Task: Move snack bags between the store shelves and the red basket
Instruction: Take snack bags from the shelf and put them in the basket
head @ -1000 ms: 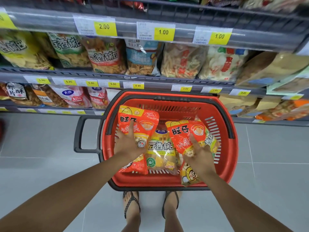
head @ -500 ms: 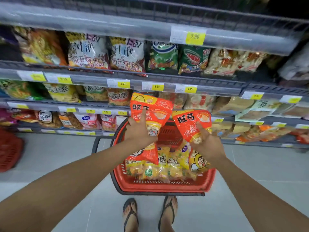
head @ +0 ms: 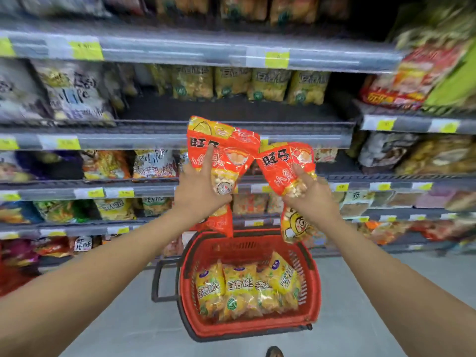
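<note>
Above the red basket (head: 313,292), the left hand (head: 203,191) grips one orange bag (head: 224,145), index finger stretched up its front. The right hand (head: 313,199) clutches a second orange bag (head: 286,161) around its middle. Both bags are lifted in front of the shelves (head: 231,112). Several yellow bags (head: 239,287), perhaps four through the blur, lie in the basket. Restocking seems under way: two bags out, neither shelved yet, the yellow ones left.
</note>
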A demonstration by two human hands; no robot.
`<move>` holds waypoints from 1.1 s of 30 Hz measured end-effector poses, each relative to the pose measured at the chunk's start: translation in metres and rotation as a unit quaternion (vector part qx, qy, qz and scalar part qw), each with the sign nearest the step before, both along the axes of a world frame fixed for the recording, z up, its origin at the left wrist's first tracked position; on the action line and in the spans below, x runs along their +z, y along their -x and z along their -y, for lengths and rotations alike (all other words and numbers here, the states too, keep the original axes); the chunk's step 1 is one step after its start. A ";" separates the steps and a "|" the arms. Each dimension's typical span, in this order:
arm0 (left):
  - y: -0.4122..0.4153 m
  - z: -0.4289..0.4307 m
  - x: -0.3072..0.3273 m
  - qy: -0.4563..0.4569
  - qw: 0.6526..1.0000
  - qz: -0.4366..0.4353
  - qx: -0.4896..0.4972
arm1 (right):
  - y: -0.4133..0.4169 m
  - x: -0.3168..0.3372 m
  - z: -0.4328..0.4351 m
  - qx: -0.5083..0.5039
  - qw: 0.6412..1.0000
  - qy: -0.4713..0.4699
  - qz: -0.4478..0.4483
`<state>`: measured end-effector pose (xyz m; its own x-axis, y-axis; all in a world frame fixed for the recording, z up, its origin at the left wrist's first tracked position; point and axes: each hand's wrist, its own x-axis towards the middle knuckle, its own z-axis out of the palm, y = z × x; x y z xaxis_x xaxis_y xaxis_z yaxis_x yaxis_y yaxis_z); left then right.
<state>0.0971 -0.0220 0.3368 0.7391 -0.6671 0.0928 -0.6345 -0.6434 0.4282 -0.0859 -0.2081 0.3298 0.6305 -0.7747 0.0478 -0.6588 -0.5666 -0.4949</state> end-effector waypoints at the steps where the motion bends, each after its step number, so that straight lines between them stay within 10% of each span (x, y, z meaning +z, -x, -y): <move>1: -0.003 -0.001 0.014 0.014 1.000 0.012 0.005 | -0.002 0.014 -0.002 -0.001 1.000 0.011 0.021; 33: -0.080 0.103 0.395 0.256 0.953 0.134 0.093 | -0.100 0.418 0.102 0.009 0.929 0.126 0.348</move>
<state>0.1768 -0.1246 0.7315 0.7437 -0.3439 0.5733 -0.6612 -0.5046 0.5551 0.0145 -0.3103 0.7481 0.3916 -0.6741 0.6263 -0.2190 -0.7293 -0.6481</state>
